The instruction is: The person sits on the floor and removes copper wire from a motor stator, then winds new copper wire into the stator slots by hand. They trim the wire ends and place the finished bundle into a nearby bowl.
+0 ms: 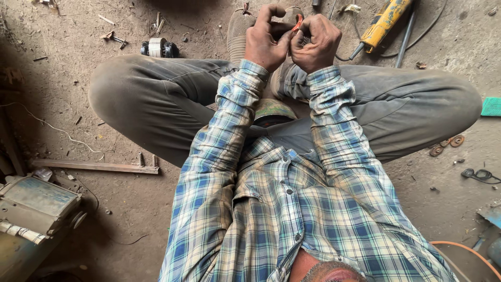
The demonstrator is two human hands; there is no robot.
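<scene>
Seated cross-legged on the dirt floor (156, 209), the person pinches a small orange piece (297, 23) between left hand (267, 39) and right hand (315, 44), both closed tight; steady, close fingertip pressure probably serves best.

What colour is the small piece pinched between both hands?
Orange-red piece, between left hand and right hand; head view.

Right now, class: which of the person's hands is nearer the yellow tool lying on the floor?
Right. The right hand is just left of the yellow tool; the left hand sits farther away, beyond the right hand.
</scene>
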